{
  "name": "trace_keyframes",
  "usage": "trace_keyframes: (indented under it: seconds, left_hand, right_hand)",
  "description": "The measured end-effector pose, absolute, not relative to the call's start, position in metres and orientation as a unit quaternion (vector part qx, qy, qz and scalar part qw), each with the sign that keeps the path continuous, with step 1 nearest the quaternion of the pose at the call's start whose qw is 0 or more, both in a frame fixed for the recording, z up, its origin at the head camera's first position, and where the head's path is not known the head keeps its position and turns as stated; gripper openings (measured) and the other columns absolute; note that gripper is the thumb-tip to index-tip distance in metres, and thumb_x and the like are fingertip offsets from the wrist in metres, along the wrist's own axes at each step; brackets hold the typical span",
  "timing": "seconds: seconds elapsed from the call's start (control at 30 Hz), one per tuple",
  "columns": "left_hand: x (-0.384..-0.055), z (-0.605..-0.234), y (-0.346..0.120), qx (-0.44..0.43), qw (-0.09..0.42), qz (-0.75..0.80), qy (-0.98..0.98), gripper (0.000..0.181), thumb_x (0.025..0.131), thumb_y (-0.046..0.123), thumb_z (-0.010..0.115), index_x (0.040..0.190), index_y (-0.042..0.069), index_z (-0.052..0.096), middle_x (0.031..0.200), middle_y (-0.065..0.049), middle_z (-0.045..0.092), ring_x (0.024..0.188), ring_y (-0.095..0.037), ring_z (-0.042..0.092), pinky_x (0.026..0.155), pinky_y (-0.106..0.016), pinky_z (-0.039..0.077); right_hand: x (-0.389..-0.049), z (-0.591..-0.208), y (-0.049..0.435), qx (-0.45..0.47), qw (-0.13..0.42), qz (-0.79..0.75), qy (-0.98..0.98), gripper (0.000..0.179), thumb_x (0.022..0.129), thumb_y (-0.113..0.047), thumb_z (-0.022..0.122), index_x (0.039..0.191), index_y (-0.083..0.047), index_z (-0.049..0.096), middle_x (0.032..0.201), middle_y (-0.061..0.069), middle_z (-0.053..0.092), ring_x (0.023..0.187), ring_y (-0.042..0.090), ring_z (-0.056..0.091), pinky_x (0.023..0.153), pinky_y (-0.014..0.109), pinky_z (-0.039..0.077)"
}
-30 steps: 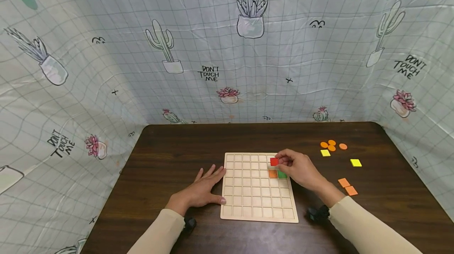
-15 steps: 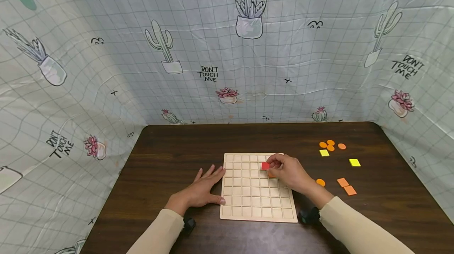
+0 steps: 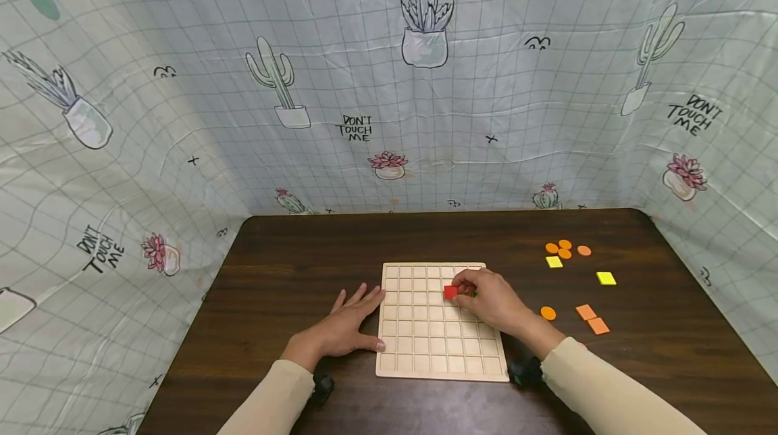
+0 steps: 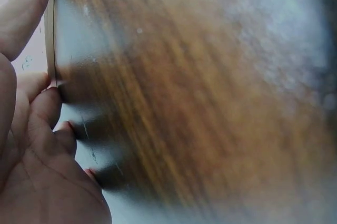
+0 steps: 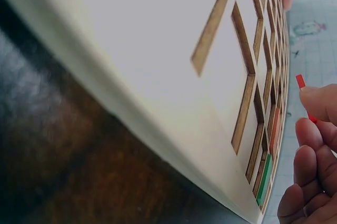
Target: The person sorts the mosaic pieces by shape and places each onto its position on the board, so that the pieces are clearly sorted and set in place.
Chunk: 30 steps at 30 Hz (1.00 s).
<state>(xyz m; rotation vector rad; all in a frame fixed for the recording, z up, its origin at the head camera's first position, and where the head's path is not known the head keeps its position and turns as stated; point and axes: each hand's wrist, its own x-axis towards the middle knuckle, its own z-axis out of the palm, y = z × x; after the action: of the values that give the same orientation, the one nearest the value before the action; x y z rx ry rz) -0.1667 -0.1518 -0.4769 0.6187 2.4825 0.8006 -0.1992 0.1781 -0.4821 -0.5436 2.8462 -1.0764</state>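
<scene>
My right hand (image 3: 495, 301) pinches a red square tile (image 3: 450, 292) between thumb and fingers, over the upper right part of a wooden grid board (image 3: 437, 367). In the right wrist view the red tile (image 5: 300, 81) stands edge-on, apart from the board. A green tile (image 5: 265, 179) and an orange tile (image 5: 275, 132) sit in neighbouring cells there; in the head view the right hand mostly hides them. My left hand (image 3: 337, 332) lies with fingers spread at the board's left edge, thumb and fingertips touching it. The left wrist view shows its fingers (image 4: 47, 105) against that edge.
Right of the board on the dark wooden table (image 3: 292, 252) lie several orange discs (image 3: 564, 254), one nearer orange disc (image 3: 548, 313), two yellow square tiles (image 3: 606, 278) and two orange square tiles (image 3: 598, 325). A patterned curtain (image 3: 340, 84) hangs behind the table and at both sides.
My right hand has moved left and slightly towards me over the board, carrying the red tile. An orange disc beside the right forearm has come into sight. The left hand has stayed put.
</scene>
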Motion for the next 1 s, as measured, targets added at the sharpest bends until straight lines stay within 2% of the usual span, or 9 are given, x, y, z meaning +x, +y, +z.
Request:
trace_keyframes:
  seconds: [0.47, 1.0]
  left_hand:
    - [-0.1663, -0.4786, -0.1519, 0.223, 0.225, 0.289, 0.903, 0.098, 0.095, 0.042, 0.078, 0.170, 0.013, 0.023, 0.177, -0.006, 0.017, 0.166, -0.031, 0.002, 0.131, -0.061, -0.008]
    - [-0.1660, -0.4784, -0.1520, 0.223, 0.224, 0.295, 0.902, 0.097, 0.095, 0.041, 0.078, 0.170, 0.012, 0.023, 0.177, -0.007, 0.018, 0.166, -0.032, 0.002, 0.131, -0.061, -0.008]
  right_hand:
    - [-0.1988, -0.4864, 0.1780, -0.214, -0.003, -0.306, 0.928, 0.012, 0.090, -0.011, 0.081, 0.101, -0.013, 0.076, 0.089, -0.007, 0.068, 0.085, 0.012, 0.051, 0.071, 0.030, 0.047]
    - [-0.1997, -0.4887, 0.1801, -0.233, -0.026, -0.275, 0.932, 0.015, 0.087, -0.014, 0.085, 0.100, -0.013, 0.077, 0.089, -0.008, 0.066, 0.087, 0.013, 0.052, 0.079, 0.037, 0.049]
